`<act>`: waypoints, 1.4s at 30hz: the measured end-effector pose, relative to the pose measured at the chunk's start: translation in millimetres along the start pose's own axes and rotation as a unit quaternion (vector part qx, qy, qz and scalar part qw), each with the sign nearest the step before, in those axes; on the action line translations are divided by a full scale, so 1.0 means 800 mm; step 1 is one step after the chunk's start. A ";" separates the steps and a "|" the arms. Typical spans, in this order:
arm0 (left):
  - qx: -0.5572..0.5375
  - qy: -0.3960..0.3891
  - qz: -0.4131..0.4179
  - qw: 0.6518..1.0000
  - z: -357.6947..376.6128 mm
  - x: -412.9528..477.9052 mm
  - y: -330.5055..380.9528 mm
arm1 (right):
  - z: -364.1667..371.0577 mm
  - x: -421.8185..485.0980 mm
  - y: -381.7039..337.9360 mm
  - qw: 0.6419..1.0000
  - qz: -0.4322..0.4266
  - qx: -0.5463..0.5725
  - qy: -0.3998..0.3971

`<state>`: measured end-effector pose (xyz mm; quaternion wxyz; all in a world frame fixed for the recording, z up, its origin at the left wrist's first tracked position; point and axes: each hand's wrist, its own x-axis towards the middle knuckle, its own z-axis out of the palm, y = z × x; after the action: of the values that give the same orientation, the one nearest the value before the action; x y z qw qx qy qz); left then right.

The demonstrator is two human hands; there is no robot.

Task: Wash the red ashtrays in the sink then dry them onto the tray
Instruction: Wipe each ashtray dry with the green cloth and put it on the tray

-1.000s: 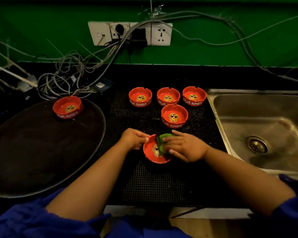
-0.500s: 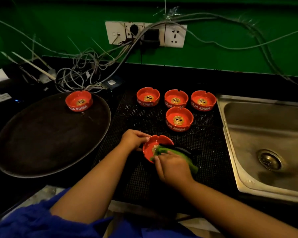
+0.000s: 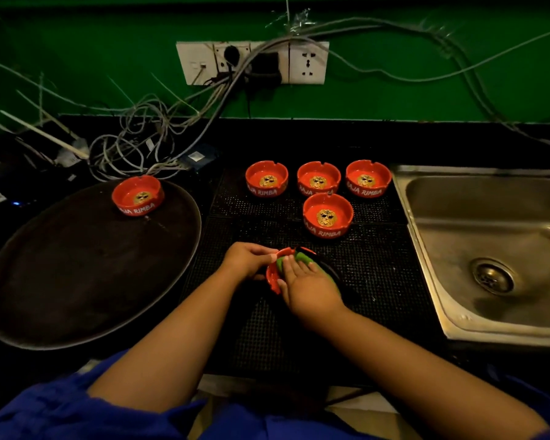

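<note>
The tray [image 3: 77, 281], left of the fingers, holds one ashtray [image 3: 138, 195]; the sink [image 3: 489, 198] lies off right. Four ashtrays [image 3: 327, 215] wait beyond the fingertips. The left hand [image 3: 246, 260] grips a tilted fifth ashtray [image 3: 272, 276]; the right hand [image 3: 308, 284], fingers flat, presses a cloth [image 3: 302, 258] into it. Likely one done, five left.

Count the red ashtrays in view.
6 ashtrays. One on the tray; three in a row on the mat; one before them; one gripped in the left hand, partly covered by the right hand. None in the sink.
</note>
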<state>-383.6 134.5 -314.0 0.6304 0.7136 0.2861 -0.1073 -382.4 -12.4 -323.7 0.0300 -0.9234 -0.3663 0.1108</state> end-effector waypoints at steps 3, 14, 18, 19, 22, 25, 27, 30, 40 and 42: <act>0.003 -0.017 -0.002 1.000 -0.003 0.005 -0.003 | -0.006 0.002 -0.022 0.998 0.033 0.059 0.003; 0.093 -0.069 0.028 0.993 -0.013 0.012 0.017 | -0.036 -0.048 0.009 0.995 -0.085 0.039 0.038; 0.104 -0.084 0.020 0.991 -0.017 0.022 0.022 | -0.017 -0.034 -0.007 0.997 0.057 -0.021 -0.053; 0.106 -0.090 0.016 0.990 -0.018 0.023 0.022 | -0.014 -0.024 -0.014 0.994 0.095 -0.021 -0.058; 0.084 -0.108 0.003 0.991 -0.018 0.024 0.022 | -0.010 -0.001 -0.042 0.987 0.156 0.016 -0.046; 0.075 -0.120 -0.003 0.990 -0.016 0.024 0.023 | -0.017 -0.006 -0.054 0.988 0.130 0.070 -0.034; 0.085 -0.122 0.010 0.989 -0.017 0.026 0.021 | -0.028 -0.027 -0.048 0.987 0.100 0.126 -0.020; 0.127 -0.118 0.036 0.984 -0.017 0.028 0.023 | -0.037 -0.049 -0.040 0.993 0.090 0.072 -0.019; 0.128 -0.151 0.027 0.980 -0.020 0.031 0.026 | -0.024 -0.022 -0.056 0.984 0.134 0.108 -0.039; 0.136 -0.148 0.030 0.979 -0.019 0.033 0.026 | -0.023 -0.031 -0.049 0.987 0.114 0.103 -0.038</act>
<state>-354.1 155.5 -307.3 0.5659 0.7770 0.1510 -0.2306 -422.2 -0.4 -296.0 0.0981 -0.9463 -0.2462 0.1851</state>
